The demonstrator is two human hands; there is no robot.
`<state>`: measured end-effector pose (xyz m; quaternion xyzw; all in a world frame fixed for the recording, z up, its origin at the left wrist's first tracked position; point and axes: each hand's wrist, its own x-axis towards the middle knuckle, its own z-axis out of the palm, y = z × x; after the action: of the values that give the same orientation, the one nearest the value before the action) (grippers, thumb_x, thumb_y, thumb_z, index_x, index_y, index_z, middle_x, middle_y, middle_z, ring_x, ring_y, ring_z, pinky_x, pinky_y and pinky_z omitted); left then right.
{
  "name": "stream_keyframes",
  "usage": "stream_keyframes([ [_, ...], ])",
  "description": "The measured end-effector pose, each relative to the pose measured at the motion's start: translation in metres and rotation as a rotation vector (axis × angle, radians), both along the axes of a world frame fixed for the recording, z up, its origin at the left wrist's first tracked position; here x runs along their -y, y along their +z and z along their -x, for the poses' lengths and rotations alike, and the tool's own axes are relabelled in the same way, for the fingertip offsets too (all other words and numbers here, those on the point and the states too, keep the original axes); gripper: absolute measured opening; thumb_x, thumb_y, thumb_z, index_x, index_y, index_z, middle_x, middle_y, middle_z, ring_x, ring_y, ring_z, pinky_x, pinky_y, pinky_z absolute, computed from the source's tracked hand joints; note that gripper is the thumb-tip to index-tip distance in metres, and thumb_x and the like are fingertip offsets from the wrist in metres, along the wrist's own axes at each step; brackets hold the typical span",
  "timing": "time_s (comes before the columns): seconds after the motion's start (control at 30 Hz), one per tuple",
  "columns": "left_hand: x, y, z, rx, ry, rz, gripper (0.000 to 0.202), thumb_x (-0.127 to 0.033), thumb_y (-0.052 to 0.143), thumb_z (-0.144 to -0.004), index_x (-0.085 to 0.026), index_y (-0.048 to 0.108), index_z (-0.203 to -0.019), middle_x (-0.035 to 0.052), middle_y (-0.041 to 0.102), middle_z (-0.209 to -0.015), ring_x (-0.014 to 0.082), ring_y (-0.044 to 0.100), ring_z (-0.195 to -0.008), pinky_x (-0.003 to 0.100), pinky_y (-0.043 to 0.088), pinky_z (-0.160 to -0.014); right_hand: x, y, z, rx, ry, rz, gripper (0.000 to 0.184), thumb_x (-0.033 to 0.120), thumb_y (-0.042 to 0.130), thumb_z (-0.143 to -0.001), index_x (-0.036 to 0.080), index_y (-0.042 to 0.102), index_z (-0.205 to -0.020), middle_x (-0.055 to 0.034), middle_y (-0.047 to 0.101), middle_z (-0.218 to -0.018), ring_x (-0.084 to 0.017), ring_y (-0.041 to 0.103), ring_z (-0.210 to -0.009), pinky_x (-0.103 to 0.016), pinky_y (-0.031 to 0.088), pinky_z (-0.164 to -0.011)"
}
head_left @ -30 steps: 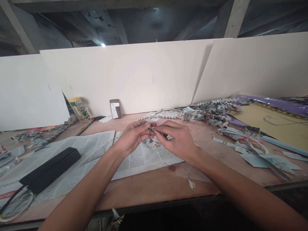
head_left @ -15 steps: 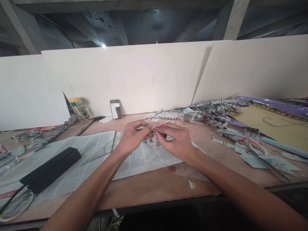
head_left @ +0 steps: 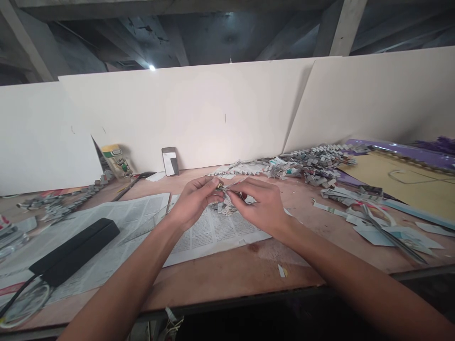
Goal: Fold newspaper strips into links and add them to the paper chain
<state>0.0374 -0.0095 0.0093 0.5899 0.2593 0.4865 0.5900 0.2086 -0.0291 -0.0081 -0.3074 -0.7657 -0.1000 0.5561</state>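
Note:
Above the newspaper [head_left: 209,239], my left hand [head_left: 191,201] pinches a small folded paper strip [head_left: 221,188] between thumb and fingers. My right hand [head_left: 261,201] faces it with thumb and forefinger closed on the same strip, and the fingertips of both hands nearly meet. A zigzag chain of folded newspaper [head_left: 224,208] hangs just below the fingers, partly hidden by them. Whether the strip is joined to this chain, I cannot tell. Behind the left wrist lies a clear set square [head_left: 142,230] on the newspaper.
Scissors [head_left: 393,237] lie among paper scraps at right. Folded paper chains [head_left: 320,163] are piled behind them, near a yellow sheet [head_left: 394,177]. A black power adapter [head_left: 74,251] sits left. A phone [head_left: 170,162] and a plastic jar [head_left: 117,162] stand by the white board [head_left: 199,113].
The paper strip between my fingers has been turned; its red side has mostly gone from sight and a yellowish part shows by my left thumb. Both hands stay nearly in place.

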Motion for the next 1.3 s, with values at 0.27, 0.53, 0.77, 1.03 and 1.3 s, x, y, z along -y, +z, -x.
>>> stream_keyframes([
  [0.27,0.001,0.0,-0.001,0.005,0.014,-0.01,0.018,-0.032,0.07,-0.073,-0.016,0.068,-0.08,0.0034,0.065,-0.081,0.0118,0.06,-0.072,0.025,0.051,-0.071,0.0,0.003,0.0,0.021,0.003,0.004,0.016,0.015,0.054,-0.081,0.02,0.068,-0.078,-0.0011,0.069,-0.072,-0.013,0.062,-0.066,-0.025,0.046,-0.061],
  [0.53,0.0,-0.003,-0.002,-0.101,0.149,-0.195,0.019,-0.03,0.073,-0.069,-0.017,0.069,-0.082,0.0047,0.069,-0.088,0.017,0.062,-0.08,0.03,0.053,-0.071,0.002,0.015,-0.006,0.052,-0.001,0.113,0.016,0.018,0.055,-0.082,0.02,0.071,-0.078,-0.0024,0.069,-0.071,-0.014,0.06,-0.061,-0.027,0.045,-0.06],
  [0.77,0.0,-0.005,-0.002,-0.18,0.253,-0.317,0.017,-0.031,0.071,-0.071,-0.018,0.071,-0.083,0.0049,0.072,-0.089,0.0187,0.065,-0.083,0.031,0.052,-0.073,0.002,0.02,-0.011,-0.024,0.131,0.339,0.015,0.018,0.058,-0.08,0.02,0.072,-0.081,-0.002,0.071,-0.076,-0.013,0.06,-0.062,-0.023,0.044,-0.055],
  [1.03,-0.002,-0.008,-0.003,-0.165,0.226,-0.343,0.015,-0.03,0.069,-0.073,-0.018,0.07,-0.083,0.0053,0.07,-0.095,0.0181,0.063,-0.084,0.029,0.051,-0.069,0.0,0.023,-0.013,-0.005,0.164,0.439,0.015,0.02,0.057,-0.08,0.019,0.071,-0.077,-0.0015,0.071,-0.075,-0.012,0.058,-0.06,-0.023,0.044,-0.054],
  [1.3,-0.005,-0.011,-0.004,-0.168,0.185,-0.338,0.015,-0.03,0.066,-0.076,-0.017,0.066,-0.083,0.006,0.069,-0.099,0.0162,0.062,-0.081,0.027,0.051,-0.066,0.003,0.025,-0.009,0.028,0.087,0.418,0.015,0.016,0.057,-0.077,0.018,0.071,-0.074,-0.0003,0.069,-0.069,-0.011,0.055,-0.056,-0.023,0.04,-0.052],
])
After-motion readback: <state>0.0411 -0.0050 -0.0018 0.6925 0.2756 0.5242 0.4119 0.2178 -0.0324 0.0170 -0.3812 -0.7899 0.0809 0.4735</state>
